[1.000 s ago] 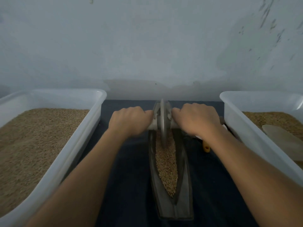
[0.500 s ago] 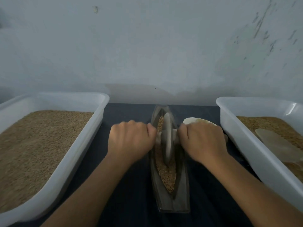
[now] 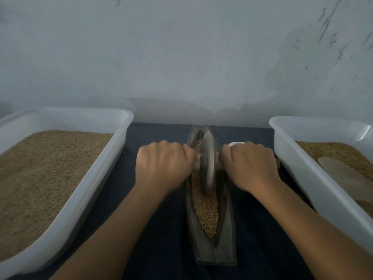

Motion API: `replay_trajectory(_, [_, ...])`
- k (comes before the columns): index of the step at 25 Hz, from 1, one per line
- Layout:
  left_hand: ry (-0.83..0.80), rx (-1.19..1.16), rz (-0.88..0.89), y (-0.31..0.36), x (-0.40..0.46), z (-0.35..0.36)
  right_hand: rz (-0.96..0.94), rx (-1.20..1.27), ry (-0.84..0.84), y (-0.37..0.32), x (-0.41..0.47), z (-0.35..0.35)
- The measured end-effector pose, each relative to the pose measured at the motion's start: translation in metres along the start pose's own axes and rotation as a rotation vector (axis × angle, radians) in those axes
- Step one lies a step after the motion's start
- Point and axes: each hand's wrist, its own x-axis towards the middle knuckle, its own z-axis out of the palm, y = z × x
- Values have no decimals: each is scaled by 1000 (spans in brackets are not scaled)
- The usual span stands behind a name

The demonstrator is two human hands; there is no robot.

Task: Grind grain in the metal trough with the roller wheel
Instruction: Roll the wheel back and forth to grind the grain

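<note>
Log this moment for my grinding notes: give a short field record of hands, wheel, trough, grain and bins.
left hand: grips the wheel's left handle
right hand: grips the right handle
roller wheel: upright in the trough, on the grain
metal trough: lengthwise on dark cloth
grain: lies along the trough's channel
left bin: white, holds grain
right bin: white, holds grain and a pale flat scoop

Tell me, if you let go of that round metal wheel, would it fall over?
Probably. The roller wheel is a thin disc standing on its edge in the grain, so it would likely tip sideways against the trough wall. It looks like solid metal, so likely heavy. It rolls easily lengthwise.
</note>
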Motion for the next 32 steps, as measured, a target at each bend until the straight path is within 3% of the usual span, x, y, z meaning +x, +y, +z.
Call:
replay_trajectory(3, [95, -121, -65, 4, -39, -4, 64, 170, 100, -13, -42, -20])
replay_trajectory(7, [120, -72, 2, 0, -46, -10, 36, 251, 238, -15, -53, -19])
replay_trajectory(10, [72, 30, 41, 2, -16, -8, 114, 147, 81, -5, -23, -6])
replay_trajectory(14, [-139, 52, 112, -12, 43, 5, 13, 122, -168, 9, 32, 9])
replay_trajectory(16, [-178, 33, 123, -16, 53, 9, 14, 148, -212, 12, 43, 13])
replay_trajectory(20, [2, 166, 132, -7, 18, 7, 107, 158, -22, -1, 13, 3])
replay_trajectory(25, [95, -88, -28, -1, -41, -3, 75, 149, 165, -21, -46, -23])
replay_trajectory(29, [198, -104, -12, 4, -70, -15, -4, 195, 346, -20, -71, -26])
replay_trajectory(32, [167, -142, -3, -3, -62, -11, -10, 157, 388, -20, -64, -21])
